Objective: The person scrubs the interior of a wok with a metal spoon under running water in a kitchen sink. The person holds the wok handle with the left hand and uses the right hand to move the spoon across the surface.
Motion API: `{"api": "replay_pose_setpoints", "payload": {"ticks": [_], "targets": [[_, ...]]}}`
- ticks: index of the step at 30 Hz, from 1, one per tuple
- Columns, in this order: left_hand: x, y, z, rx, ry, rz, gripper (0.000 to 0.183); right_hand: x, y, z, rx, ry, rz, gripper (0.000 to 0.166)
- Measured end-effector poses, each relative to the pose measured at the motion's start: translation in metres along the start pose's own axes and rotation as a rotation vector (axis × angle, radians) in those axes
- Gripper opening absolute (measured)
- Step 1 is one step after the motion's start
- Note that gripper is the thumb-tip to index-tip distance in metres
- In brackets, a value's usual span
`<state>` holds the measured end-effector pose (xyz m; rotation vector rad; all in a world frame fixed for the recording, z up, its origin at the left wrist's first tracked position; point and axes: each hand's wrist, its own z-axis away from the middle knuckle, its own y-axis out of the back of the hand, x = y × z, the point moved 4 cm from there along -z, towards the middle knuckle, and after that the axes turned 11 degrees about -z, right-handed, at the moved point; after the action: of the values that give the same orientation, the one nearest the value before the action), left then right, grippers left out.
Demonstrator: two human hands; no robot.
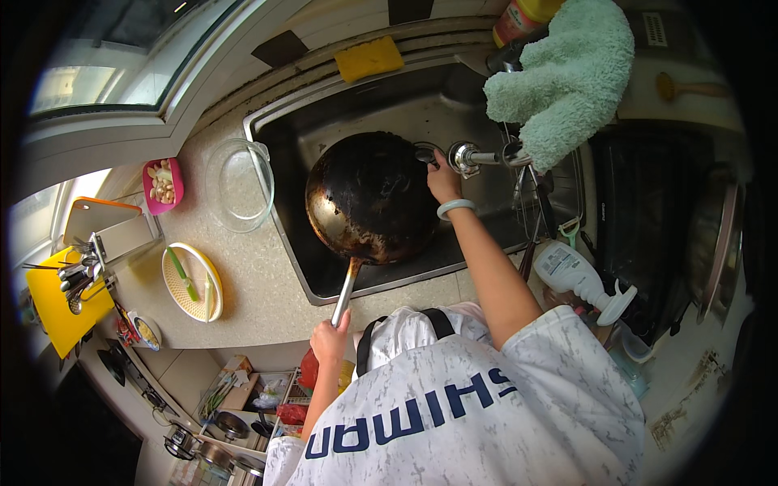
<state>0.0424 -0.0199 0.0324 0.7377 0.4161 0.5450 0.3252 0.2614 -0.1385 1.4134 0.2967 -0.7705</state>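
Observation:
A wok point(371, 200) with a scorched, blackened underside is tilted over the stainless steel sink point(316, 130), its bottom facing me. My left hand point(330, 337) is closed around the wok's metal handle point(345, 291) at the counter's front edge. My right hand point(444, 179), with a pale bangle point(456, 208) on its wrist, is at the wok's right side, close beside the chrome faucet point(468, 159). Its fingers touch a small dark part point(427, 153) there; whether this belongs to the wok or the faucet is unclear. The wok's inside is hidden.
Left of the sink are a glass lid or dish point(240, 185), a pink container of garlic point(163, 187) and an oval basket point(193, 282) with green vegetables. A yellow sponge cloth point(369, 58) lies behind. A fluffy green cloth point(565, 85) hangs right; a spray bottle point(571, 273) lies below it.

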Motion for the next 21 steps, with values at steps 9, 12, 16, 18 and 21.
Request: {"api": "replay_pose_setpoints", "payload": {"ticks": [9, 12, 16, 18, 21], "targets": [[0.010, -0.010, 0.017, -0.011, 0.044, 0.030, 0.066, -0.101, 0.044, 0.017, -0.300, -0.222, -0.094, 0.041], [0.008, -0.022, 0.023, 0.007, 0.051, 0.055, 0.065, -0.120, 0.038, 0.021, -0.377, -0.113, -0.072, 0.040], [0.015, -0.028, 0.038, -0.037, 0.132, 0.136, 0.069, -0.103, 0.042, 0.013, -0.296, -0.157, -0.110, 0.042], [0.014, -0.030, 0.040, -0.070, 0.153, 0.178, 0.072, -0.107, 0.039, 0.017, -0.323, -0.166, -0.077, 0.043], [0.021, -0.021, 0.037, -0.132, 0.162, 0.136, 0.073, -0.128, 0.033, 0.040, -0.351, -0.067, -0.076, 0.044]]}}
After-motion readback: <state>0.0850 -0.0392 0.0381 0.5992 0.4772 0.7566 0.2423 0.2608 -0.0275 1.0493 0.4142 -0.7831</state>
